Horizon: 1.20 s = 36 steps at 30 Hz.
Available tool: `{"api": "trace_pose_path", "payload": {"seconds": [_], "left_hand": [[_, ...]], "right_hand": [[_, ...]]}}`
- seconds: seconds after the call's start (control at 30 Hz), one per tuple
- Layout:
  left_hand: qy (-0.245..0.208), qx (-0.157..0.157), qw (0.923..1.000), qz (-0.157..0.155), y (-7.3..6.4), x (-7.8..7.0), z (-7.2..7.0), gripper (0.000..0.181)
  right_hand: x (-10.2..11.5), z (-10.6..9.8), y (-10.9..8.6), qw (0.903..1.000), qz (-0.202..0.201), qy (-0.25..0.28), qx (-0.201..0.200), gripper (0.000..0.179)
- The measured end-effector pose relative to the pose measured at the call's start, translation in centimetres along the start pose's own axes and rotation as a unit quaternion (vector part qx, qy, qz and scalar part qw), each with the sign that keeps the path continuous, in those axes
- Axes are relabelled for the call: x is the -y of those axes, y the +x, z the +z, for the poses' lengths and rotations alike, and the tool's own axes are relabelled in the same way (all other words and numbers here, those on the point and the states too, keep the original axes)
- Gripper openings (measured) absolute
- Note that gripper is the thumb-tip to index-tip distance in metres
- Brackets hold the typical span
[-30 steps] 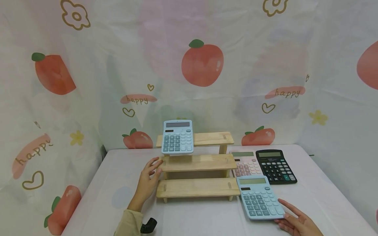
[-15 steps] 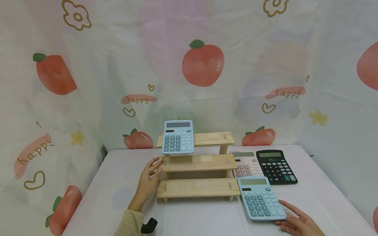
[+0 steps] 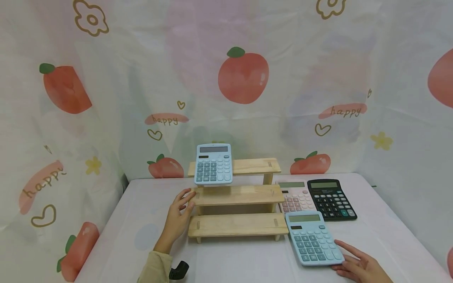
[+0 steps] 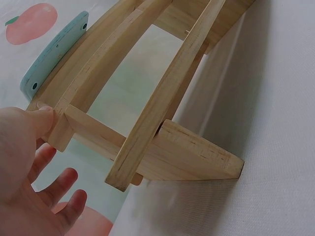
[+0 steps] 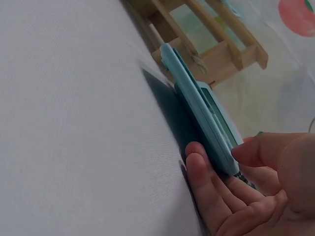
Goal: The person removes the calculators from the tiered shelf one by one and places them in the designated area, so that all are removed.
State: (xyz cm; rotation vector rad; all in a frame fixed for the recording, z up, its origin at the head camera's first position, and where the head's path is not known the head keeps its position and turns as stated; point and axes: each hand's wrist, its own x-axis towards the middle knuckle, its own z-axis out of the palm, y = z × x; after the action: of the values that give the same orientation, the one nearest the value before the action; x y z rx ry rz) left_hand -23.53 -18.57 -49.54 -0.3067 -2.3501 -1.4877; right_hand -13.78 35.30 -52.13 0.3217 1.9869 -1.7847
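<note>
A three-tier wooden stand [image 3: 238, 225] is in the middle of the table. A light blue calculator [image 3: 213, 164] leans upright at the left of its upper tiers. My left hand [image 3: 178, 220] grips the left end of the middle board; in the left wrist view its thumb [image 4: 39, 118] lies against the wood and the other fingers spread below. At the stand's right, my right hand [image 3: 361, 265] pinches the lower right corner of a second blue calculator [image 3: 313, 237]. The right wrist view shows this calculator [image 5: 199, 108] tilted, its near end raised off the table.
A pink-and-white calculator [image 3: 295, 196] and a black calculator [image 3: 332, 199] lie behind the held one, the pink one partly hidden. A black curved object [image 3: 179, 270] lies by the left sleeve [image 3: 155, 267]. Printed cloth [image 3: 244, 129] hangs behind and on both sides.
The right hand and its calculator have shifted very slightly to the right and toward the front. The left hand and the stand look still.
</note>
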Motion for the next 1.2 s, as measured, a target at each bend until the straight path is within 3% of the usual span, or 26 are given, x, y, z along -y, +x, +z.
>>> {"api": "trace_pose_path", "payload": {"seconds": [0.4,0.7,0.97,1.2], "left_hand": [[0.005,0.001,1.0,-0.003,0.0,-0.1,-0.2,0.037],[0.006,-0.002,1.0,0.0,0.2,-0.2,-0.3,0.037],[0.004,-0.001,1.0,0.001,0.1,-0.2,-0.1,0.037],[0.003,0.0,1.0,0.0,0.1,-0.1,0.0,0.037]], "right_hand": [[0.6,1.5,0.0,0.9904,-0.001,-0.109,-0.086,0.076],[0.7,2.0,0.1,0.9693,-0.024,-0.219,-0.109,0.079],[0.4,2.0,0.3,0.9586,-0.007,-0.257,-0.123,0.086],[0.5,2.0,0.2,0.9606,0.004,-0.243,-0.134,0.077]]}}
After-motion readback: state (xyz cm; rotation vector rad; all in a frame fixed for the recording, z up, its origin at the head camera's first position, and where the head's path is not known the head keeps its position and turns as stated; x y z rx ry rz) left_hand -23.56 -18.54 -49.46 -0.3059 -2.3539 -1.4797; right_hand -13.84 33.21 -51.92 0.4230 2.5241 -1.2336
